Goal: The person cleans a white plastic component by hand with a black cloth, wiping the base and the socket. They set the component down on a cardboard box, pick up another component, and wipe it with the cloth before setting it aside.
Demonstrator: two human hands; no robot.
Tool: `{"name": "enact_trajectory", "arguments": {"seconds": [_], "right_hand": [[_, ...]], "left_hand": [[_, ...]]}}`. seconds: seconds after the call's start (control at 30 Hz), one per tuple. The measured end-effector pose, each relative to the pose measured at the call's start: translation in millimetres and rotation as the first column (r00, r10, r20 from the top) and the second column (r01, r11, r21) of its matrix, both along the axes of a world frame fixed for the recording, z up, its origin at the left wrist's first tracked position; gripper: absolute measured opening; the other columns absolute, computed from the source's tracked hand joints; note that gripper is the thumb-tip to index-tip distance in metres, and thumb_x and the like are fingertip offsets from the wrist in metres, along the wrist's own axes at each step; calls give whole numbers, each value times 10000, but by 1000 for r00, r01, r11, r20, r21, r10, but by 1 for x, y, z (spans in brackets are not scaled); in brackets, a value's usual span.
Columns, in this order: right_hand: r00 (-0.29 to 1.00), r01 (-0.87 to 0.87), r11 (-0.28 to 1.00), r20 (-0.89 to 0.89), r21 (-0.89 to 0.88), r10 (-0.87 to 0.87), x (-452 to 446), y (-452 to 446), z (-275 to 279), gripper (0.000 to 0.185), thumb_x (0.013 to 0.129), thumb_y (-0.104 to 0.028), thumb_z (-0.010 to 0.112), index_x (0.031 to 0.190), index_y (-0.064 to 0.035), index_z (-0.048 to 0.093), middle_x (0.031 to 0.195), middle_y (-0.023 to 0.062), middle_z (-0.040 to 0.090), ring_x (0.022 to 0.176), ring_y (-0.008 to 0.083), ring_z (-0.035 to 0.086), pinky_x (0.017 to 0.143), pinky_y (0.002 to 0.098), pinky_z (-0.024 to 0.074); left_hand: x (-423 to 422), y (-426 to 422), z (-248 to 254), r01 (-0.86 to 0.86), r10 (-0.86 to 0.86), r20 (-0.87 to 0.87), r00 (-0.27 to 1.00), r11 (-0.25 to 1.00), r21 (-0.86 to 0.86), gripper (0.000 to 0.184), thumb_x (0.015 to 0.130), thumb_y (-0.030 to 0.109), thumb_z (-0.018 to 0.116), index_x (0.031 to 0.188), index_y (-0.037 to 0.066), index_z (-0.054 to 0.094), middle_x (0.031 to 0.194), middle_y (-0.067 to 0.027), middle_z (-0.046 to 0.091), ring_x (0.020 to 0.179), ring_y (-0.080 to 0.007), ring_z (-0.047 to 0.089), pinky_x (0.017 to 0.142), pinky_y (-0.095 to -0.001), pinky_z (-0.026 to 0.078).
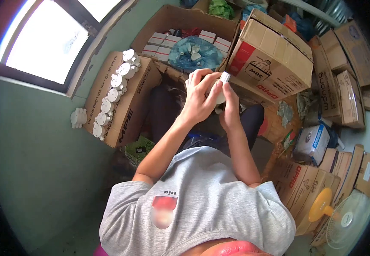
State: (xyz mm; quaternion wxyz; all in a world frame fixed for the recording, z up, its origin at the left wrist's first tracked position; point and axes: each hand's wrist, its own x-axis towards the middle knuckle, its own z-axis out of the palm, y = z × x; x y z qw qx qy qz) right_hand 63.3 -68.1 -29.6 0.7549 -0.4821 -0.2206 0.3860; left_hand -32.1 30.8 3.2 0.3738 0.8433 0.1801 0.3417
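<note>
My left hand (201, 94) is closed around a white round plastic junction box (220, 97), its fingers hiding much of it. A short pale stub (225, 77) sticks out at the top between the two hands. Against the other side, my right hand (231, 104) grips the same piece with thumb and fingers. Several similar white round junction boxes (118, 81) with short stubs stand in a row on a cardboard box (139, 91) to the left. Just ahead of my hands, a blue plastic bag (184, 54) holds small white parts.
An open carton (151, 26) contains the bag and several small white-and-red boxes (163, 53). A large carton (274, 59) stands at front right. More cartons (350, 96) and a fan (346, 219) are on the right. Another white junction box (79, 117) is at the left carton's edge, by the wall.
</note>
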Motion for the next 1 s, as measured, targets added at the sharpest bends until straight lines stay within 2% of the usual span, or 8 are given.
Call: {"name": "enact_trajectory", "arguments": {"seconds": [0.1,0.2,0.33,0.4,0.53,0.73,0.83,1.0], "right_hand": [[965,41,993,-263,110,-11,11,-1,25,629,1131,-510,408,1428,4,617,1171,42,705,1060,129,664,943,314,528],[938,109,986,-341,125,-60,24,-7,30,666,1111,-530,399,1386,21,651,1090,23,714,989,111,666,887,294,549],[904,136,984,-420,115,-76,34,-19,21,654,1106,-528,419,1327,26,688,978,-7,694,871,77,650,768,257,550],[951,40,991,-311,128,2,35,-26,11,655,1108,-532,418,1323,25,687,968,-9,690,853,70,651,738,255,552],[933,-116,985,-325,131,153,17,-24,3,649,1134,-568,340,1494,-65,536,1300,83,691,1158,186,690,949,460,589],[960,-8,981,-273,191,61,-6,0,-29,564,1166,-499,332,1547,-109,477,1515,109,572,1429,258,543,1184,466,456],[802,134,934,-590,331,94,14,4,-32,614,1138,-557,351,1524,-100,491,1486,160,581,1411,340,536,1203,518,416],[830,213,942,-556,259,-35,45,-5,-20,697,1116,-615,345,1512,-57,480,1480,261,562,1442,458,494,1181,604,428]], "left_hand": [[-4,2,-15,158,-113,158,981,936,-314,716,1019,358,693,1598,30,426,1602,-221,358,1529,-348,366,1283,-456,251],[-26,5,-43,316,-323,82,943,790,-526,785,921,279,836,1556,-4,471,1406,-180,611,1392,-239,535,1206,-374,387],[-56,28,-70,62,-269,-198,943,721,-690,395,867,97,812,1215,-42,686,1213,-124,705,1187,-170,626,1067,-320,472],[-61,37,-64,147,-102,112,988,831,-537,273,838,36,754,1095,-39,697,1246,-130,687,1173,-182,628,1041,-322,476],[-44,39,-31,660,325,663,674,137,-738,508,877,90,635,1370,5,540,1428,-216,632,1347,-335,599,1141,-469,491],[0,10,-31,173,-158,155,975,980,-95,576,869,67,669,1421,-41,546,1523,-242,561,1455,-368,533,1213,-508,423],[12,-26,-6,193,-199,21,980,965,178,592,742,-65,657,1333,-46,631,1592,-203,523,1512,-404,454,1223,-483,420],[-11,-4,1,529,-531,-31,847,847,-54,505,601,-158,553,1055,-59,749,1270,-178,743,1295,-355,668,1130,-450,517]]}}
